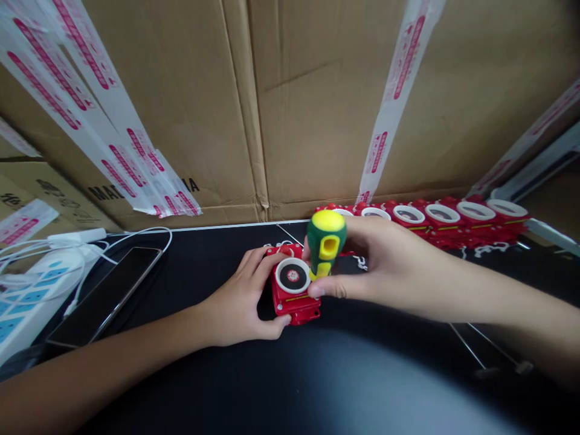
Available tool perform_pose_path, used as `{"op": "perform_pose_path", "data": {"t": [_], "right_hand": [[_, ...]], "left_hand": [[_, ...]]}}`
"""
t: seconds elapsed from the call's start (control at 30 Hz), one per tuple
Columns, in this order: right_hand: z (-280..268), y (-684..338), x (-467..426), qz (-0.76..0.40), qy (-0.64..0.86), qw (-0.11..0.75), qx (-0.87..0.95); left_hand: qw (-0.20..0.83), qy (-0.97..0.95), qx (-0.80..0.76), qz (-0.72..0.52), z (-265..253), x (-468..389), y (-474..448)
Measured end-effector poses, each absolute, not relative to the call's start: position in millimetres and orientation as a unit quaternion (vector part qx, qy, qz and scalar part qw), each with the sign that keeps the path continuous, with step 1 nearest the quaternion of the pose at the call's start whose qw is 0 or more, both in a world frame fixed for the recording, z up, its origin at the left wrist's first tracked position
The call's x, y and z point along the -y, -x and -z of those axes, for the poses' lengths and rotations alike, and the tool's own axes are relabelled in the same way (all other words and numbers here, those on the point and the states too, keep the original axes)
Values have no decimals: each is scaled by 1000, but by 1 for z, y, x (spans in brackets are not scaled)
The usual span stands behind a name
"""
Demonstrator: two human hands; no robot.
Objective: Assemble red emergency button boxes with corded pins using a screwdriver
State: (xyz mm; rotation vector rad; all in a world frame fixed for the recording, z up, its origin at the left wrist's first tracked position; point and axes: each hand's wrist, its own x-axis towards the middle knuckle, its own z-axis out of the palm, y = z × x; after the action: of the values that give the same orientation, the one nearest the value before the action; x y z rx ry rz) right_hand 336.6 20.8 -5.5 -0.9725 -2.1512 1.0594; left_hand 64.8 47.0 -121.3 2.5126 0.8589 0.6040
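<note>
The left hand (pixel 244 302) is gripping a red box (pixel 292 278) near the middle of the tabletop's (pixel 217 386) far edge; the right hand (pixel 362 260) is grasping a green-and-yellow screwdriver (pixel 325 238) over the box's right side.

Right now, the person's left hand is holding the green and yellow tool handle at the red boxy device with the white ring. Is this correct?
Not quite: in the head view, the right hand holds the green and yellow tool handle at that red boxy device; the left hand grips it.
</note>
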Motion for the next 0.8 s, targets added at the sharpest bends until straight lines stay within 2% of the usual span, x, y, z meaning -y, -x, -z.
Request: {"op": "perform_pose_path", "data": {"t": [0.23, 0.67, 0.8], "right_hand": [[-2, -340, -17, -340, 376, 274, 817], [-6, -346, -16, -387, 350, 328, 787], [-5, -348, -22, -325, 375, 353, 794]], "left_hand": [[213, -902, -313, -208, 121, -47, -65], [202, -897, -320, -229, 120, -43, -66], [166, -889, -340, -258, 118, -38, -64]]}}
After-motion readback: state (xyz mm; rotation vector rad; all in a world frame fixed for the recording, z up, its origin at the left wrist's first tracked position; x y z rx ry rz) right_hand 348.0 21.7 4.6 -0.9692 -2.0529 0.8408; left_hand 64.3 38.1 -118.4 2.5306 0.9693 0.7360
